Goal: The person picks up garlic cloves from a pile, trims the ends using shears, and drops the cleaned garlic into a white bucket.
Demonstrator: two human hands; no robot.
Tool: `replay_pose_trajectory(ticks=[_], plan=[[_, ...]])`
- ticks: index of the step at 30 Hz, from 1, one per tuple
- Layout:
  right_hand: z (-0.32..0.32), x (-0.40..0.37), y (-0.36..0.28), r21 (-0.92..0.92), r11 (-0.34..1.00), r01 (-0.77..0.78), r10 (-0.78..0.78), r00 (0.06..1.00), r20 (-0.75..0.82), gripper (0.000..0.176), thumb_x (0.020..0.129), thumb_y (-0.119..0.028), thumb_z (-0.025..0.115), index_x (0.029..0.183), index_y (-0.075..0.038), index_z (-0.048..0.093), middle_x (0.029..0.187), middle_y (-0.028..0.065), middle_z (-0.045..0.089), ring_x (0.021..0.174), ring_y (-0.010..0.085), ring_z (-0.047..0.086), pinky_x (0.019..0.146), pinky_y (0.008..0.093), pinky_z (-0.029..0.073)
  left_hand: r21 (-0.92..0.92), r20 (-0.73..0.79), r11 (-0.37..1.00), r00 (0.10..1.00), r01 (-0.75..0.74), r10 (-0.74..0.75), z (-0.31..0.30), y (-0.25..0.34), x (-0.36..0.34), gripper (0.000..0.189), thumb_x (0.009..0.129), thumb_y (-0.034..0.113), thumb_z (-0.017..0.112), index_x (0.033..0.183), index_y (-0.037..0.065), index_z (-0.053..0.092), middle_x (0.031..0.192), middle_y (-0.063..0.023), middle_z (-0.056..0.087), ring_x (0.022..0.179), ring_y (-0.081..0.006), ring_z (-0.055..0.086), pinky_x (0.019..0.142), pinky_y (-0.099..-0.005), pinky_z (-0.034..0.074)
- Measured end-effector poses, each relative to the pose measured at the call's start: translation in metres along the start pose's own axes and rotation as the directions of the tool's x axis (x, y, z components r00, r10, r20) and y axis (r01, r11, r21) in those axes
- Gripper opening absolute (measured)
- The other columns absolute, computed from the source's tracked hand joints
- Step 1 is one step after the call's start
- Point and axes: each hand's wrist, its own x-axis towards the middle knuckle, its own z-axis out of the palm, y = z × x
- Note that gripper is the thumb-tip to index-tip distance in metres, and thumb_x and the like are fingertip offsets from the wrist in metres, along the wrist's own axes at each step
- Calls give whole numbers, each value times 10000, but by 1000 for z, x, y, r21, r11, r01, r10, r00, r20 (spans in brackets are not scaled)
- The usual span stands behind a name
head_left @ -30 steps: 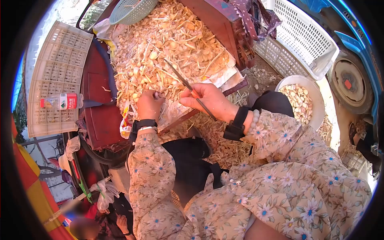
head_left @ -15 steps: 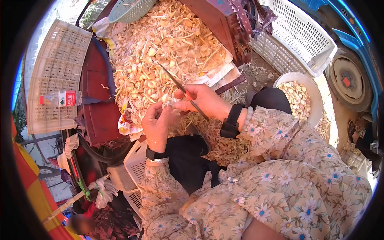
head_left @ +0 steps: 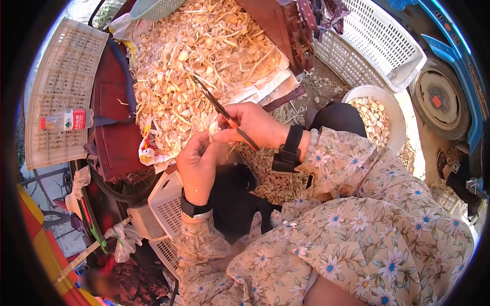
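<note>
Scissors [head_left: 224,111] with dark blades lie in my right hand [head_left: 251,125], blades pointing up and left over the heap. A garlic clove [head_left: 214,127] is pinched at my right fingertips. My left hand [head_left: 200,162] is just below it, fingers bent together and nearly touching the right; what they hold, if anything, is too small to make out. Beyond both hands spreads a heap of garlic cloves and dry skins [head_left: 178,76] on a sheet.
A white bucket [head_left: 399,118] of cloves stands to the right, below a white crate [head_left: 408,71]. At left, a bottle [head_left: 69,120] lies on an upright-looking crate [head_left: 56,92]. Another crate [head_left: 166,204] is by my left wrist. A wheel [head_left: 440,99] is far right.
The whole view has shifted, with the surroundings a little further left. The clove now shows more clearly at my right fingertips, and my left fingers have drawn slightly down from it.
</note>
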Motion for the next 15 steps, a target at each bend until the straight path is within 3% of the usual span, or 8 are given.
replay_pose_trajectory(ticks=[2, 5, 7, 8, 10, 11, 12, 15], plan=[[0, -2, 2, -121, 991, 57, -57, 998, -2, 259, 720, -161, 744, 818, -22, 550, 659, -35, 487, 591, 33, 441, 523, 177, 387, -60, 41, 997, 998, 49, -47, -2, 2, -1, 177, 859, 60, 570, 1007, -36, 550, 763, -54, 612, 658, -86, 582, 559, -195, 464], [-1, -5, -8, -140, 990, 13, -19, 999, -38, 236, 713, -130, 736, 813, -21, 552, 661, -29, 496, 618, 41, 471, 551, 196, 402, 230, 65, 973, 998, 4, -19, 2, 5, -10, 158, 862, 48, 556, 998, -32, 556, 767, -61, 620, 658, -89, 588, 559, -198, 467], [-6, -2, -13, 158, 974, -162, 173, 983, -60, 220, 703, -105, 730, 811, -23, 557, 664, -28, 499, 657, 56, 508, 583, 224, 417, 230, 61, 973, 997, 35, -50, 11, 2, -20, 153, 860, 42, 547, 999, -20, 555, 779, -67, 621, 649, -96, 585, 552, -200, 463], [-10, -1, -13, 186, 964, -190, 197, 980, -22, 205, 687, -80, 730, 770, -22, 551, 657, -17, 505, 687, 72, 535, 602, 257, 435, 232, 60, 972, 996, 48, -64, 13, 0, -22, 151, 859, 39, 543, 1000, -15, 555, 784, -70, 622, 645, -99, 584, 548, -201, 461], [-10, -1, -12, -78, 997, -14, 13, 1000, -19, 204, 684, -81, 726, 736, -24, 538, 654, -8, 513, 675, 76, 529, 578, 271, 432, -136, 50, 966, 975, 219, -214, 7, -2, -19, 155, 861, 52, 535, 1005, -3, 554, 805, -76, 621, 640, -110, 580, 538, -204, 454], [-10, -3, -11, -208, 975, 73, -74, 997, 1, 205, 682, -82, 725, 720, -25, 531, 652, -3, 517, 669, 79, 526, 566, 278, 430, -317, 68, 901, 955, 296, -290, 3, -3, -18, 157, 862, 59, 531, 1007, 3, 553, 816, -78, 620, 637, -116, 578, 533, -205, 451], [-9, -5, -14, -327, 944, 50, -46, 999, 20, 219, 663, -87, 715, 677, -23, 506, 639, 40, 523, 631, 131, 526, 553, 303, 414, -454, 92, 818, 932, 352, -349, 0, 2, -15, 184, 861, 71, 517, 1038, 19, 532, 835, -83, 616, 639, -128, 573, 522, -218, 439], [-4, -5, -11, -555, 780, 288, -265, 956, 122, 215, 638, -99, 704, 672, -22, 506, 631, 78, 508, 600, 214, 513, 546, 319, 397, -620, 109, 728, 950, 294, -291, 5, 17, -15, 192, 830, 69, 549, 1008, -2, 537, 789, -101, 611, 635, -137, 586, 530, -228, 454]])
